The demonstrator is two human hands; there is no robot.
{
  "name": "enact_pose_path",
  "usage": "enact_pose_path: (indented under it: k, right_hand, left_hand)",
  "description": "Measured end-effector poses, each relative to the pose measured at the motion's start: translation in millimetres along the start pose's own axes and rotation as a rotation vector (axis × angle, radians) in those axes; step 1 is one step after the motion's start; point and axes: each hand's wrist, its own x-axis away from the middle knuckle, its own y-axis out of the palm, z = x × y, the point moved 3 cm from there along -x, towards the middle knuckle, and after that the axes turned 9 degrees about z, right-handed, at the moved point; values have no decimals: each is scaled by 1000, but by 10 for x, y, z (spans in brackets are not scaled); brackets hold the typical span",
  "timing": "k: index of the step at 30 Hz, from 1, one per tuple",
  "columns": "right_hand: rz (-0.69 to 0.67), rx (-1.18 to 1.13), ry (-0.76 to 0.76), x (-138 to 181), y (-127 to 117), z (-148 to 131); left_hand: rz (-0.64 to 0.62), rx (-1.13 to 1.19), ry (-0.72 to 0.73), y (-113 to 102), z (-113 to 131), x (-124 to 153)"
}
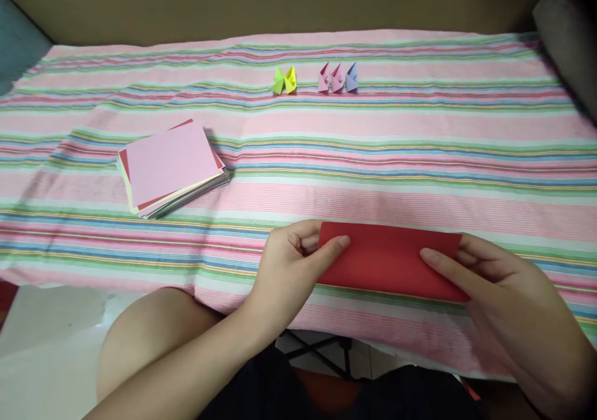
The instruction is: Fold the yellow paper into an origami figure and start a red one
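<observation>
A red sheet of paper (382, 261), long and narrow in outline, is held between both hands just above the near part of the table. My left hand (298, 258) pinches its left end, thumb on the front face and fingers behind. At the other end, my right hand (494, 277) grips it the same way, its fingertips hidden by the paper. To the left lies a stack of coloured paper (172, 165) with a pink sheet on top and red, cream and other edges showing beneath.
Small folded paper figures stand towards the back: a green one (278, 81), a yellow one (290, 80), two pink ones (330, 78) and a bluish one (352, 78). A striped cloth (280, 186) covers the table. Behind it rises a brown panel (289, 3).
</observation>
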Motion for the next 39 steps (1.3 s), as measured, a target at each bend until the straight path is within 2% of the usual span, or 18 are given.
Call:
enact_pose_path:
  k: [4,12,21,32,39]
  right_hand:
    - [-35,-35,11,-1,-16,40]
    - [-1,25,-27,-3,-50,60]
    - [-9,-16,-12,-26,-22,23]
    - [32,44,14,-21,-52,55]
    - [-21,-68,24,-21,-33,74]
  left_hand:
    - [8,-10,16,-1,15,11]
    - [49,-96,37,-19,21,8]
    - [8,-30,14,-1,9,3]
    - [13,-31,29,-3,15,1]
    - [24,-64,24,-10,15,0]
